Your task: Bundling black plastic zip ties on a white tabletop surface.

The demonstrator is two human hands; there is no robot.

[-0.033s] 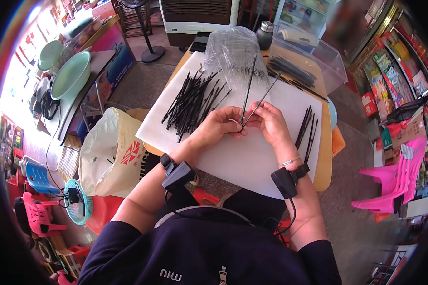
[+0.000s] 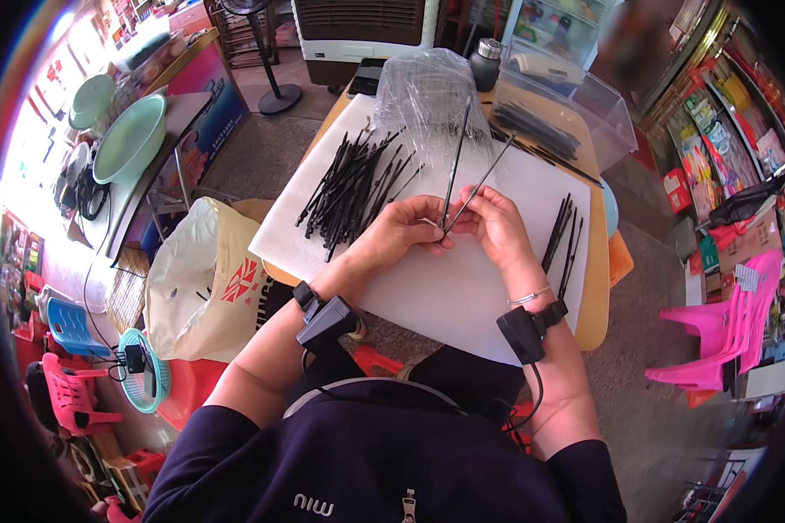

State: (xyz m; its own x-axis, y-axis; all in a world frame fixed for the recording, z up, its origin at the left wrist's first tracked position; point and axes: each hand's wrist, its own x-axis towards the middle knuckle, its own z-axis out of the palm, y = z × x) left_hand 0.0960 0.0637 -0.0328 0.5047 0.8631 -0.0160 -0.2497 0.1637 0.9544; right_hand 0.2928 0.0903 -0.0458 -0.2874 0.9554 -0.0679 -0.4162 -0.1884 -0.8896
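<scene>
Over the middle of a white sheet [image 2: 427,301], my two hands meet with fingertips close together. My left hand [image 2: 401,231] pinches a thin black rod [image 2: 455,166] that points away from me, nearly upright in the picture. Between the fingers of my right hand [image 2: 495,227] is a second thin black rod [image 2: 495,166], slanting up to the right. Their lower ends come together at my fingertips, where fingers partly hide them. A large pile of black rods [image 2: 344,187] lies left of my hands. Several more rods [image 2: 560,240] lie to the right.
Crumpled clear plastic wrap [image 2: 423,87] sits at the sheet's far edge, by a dark bottle [image 2: 486,65]. A clear plastic box [image 2: 609,113] stands at the wooden table's [image 2: 595,305] far right. Left are a cream bag [image 2: 196,288] and green basin [image 2: 131,139]; right, pink chairs [image 2: 733,331].
</scene>
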